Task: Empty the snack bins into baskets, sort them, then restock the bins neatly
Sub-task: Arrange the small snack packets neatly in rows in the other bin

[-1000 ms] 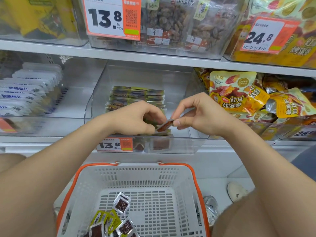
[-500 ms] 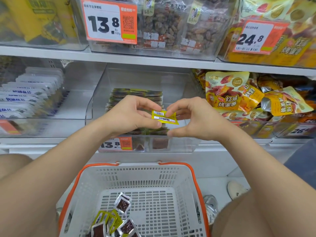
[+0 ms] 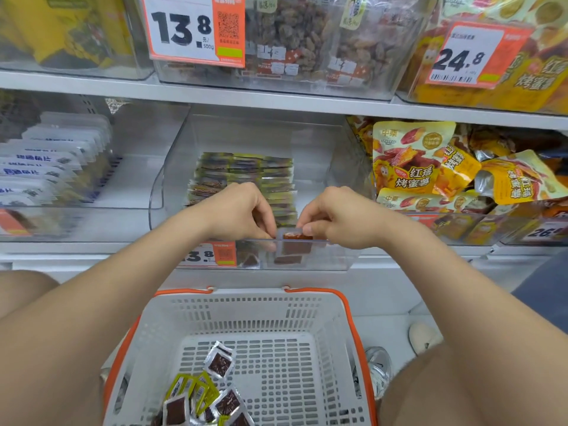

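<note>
Two hands are meeting over one small square clear-film packet [image 3: 295, 236] with a dark red-brown slab inside. The left hand [image 3: 236, 213] is pinching its left edge with curled fingertips, and the right hand [image 3: 341, 218] is pinching its right edge between thumb and forefinger. The packet is lying directly between the two grips, level with the front lip of a clear hard-plastic bin [image 3: 332, 259].

Directly below the grip, more dark packets are showing through the bin's glossy front wall, too blurred to count. Just left of them an orange-and-white paper price tag [image 3: 215, 256] is hanging on that wall, partly hidden by the left forearm. Beyond the hands, toward the back of the same bin, a neat block of flat olive-green and brown packets [image 3: 246, 176] is standing in tight rows.

To the right of the grip, a neighbouring bin is holding crinkled, glossy yellow pouches [image 3: 412, 167] lying at loose angles. To the left, flat white packets with blue print [image 3: 46, 161] are lining up in overlapping rows.

Below the grip and nearer the person, a white perforated plastic basket with an orange rim [image 3: 246, 305] is sitting. A small loose heap of silver-edged brown and yellow-green packets [image 3: 209, 392] is lying at the near left of its slotted floor.
</note>
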### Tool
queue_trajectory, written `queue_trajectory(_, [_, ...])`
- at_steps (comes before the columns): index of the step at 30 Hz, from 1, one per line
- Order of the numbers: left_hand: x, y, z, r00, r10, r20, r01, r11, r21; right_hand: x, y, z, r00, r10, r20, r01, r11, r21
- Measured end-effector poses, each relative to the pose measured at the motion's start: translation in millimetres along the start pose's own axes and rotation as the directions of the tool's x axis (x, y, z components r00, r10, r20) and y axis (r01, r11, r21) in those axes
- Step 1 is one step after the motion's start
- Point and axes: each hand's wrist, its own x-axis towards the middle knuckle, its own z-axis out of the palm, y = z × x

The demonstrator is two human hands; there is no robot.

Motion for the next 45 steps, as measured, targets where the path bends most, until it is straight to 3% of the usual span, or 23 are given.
queue_trajectory(3, [5,-1,-2,1.0,0.009,0.017,-0.01,0.999,0.051,8,-5,6,0.991,0.065,0.118,-0.068,0.997,0.021])
queue_trajectory(7, [2,2,-15,0.989,0.001,0.148,-0.002,1.0,0.002,19,-6,-1,0.979,0.194,0.064,-0.192,0.98,-0.047])
queue_trajectory(10, [-3,0,-15,0.998,-0.007,0.065,0.004,0.999,0.032,28,-13,1,0.916,0.379,0.13,-0.387,0.921,0.048])
queue_trajectory(13, [-6,-7,-7,0.997,-0.027,-0.07,0.045,0.962,0.268,33,-25,10,0.828,0.477,0.296,-0.541,0.817,0.197])
queue_trajectory(15, [-10,-11,-6,0.988,-0.153,-0.001,0.141,0.91,0.389,34,-28,11,0.8,0.513,0.312,-0.582,0.79,0.194])
queue_trajectory(17, [-15,-16,-7,0.957,-0.262,0.125,0.202,0.91,0.361,33,-29,12,0.811,0.503,0.298,-0.561,0.814,0.153])
queue_trajectory(19, [-19,-18,-3,0.933,-0.303,0.194,0.225,0.912,0.344,31,-27,15,0.849,0.422,0.319,-0.504,0.828,0.245])
queue_trajectory(21, [-22,-16,0,0.935,-0.304,0.185,0.23,0.913,0.338,29,-26,13,0.856,0.354,0.377,-0.501,0.748,0.436])
queue_trajectory(23, [-22,-15,2,0.943,-0.283,0.173,0.214,0.918,0.335,27,-26,8,0.834,0.379,0.401,-0.546,0.674,0.498])
queue_trajectory(25, [-21,-14,0,0.945,-0.252,0.207,0.173,0.925,0.337,26,-29,7,0.832,0.456,0.314,-0.551,0.745,0.376])
queue_trajectory(28, [-20,-16,-3,0.907,-0.26,0.331,0.144,0.931,0.335,27,-41,14,0.887,0.396,0.236,-0.446,0.868,0.218])
queue_trajectory(31, [-22,-16,-5,0.934,-0.205,0.293,0.1,0.936,0.337,27,-42,14,0.886,0.428,0.181,-0.456,0.876,0.158])
queue_trajectory(33, [-26,-13,-4,0.974,-0.084,0.212,0.007,0.939,0.343,27,-38,11,0.898,0.432,0.084,-0.439,0.893,0.104])
queue_trajectory(36, [-34,-9,-3,0.96,-0.003,0.279,-0.085,0.949,0.305,28,-32,16,0.902,0.429,0.049,-0.431,0.888,0.163])
queue_trajectory(40, [-37,-10,1,0.94,-0.045,0.339,-0.079,0.936,0.343,28,-20,19,0.886,0.456,0.08,-0.463,0.874,0.148])
queue_trajectory(42, [-39,-9,3,0.96,-0.004,0.28,-0.097,0.933,0.346,24,-19,23,0.892,0.451,-0.045,-0.436,0.881,0.181])
queue_trajectory(45, [-49,-8,5,0.98,0.193,0.056,-0.201,0.914,0.352,2,-34,35,0.866,0.311,-0.392,-0.288,0.95,0.12])
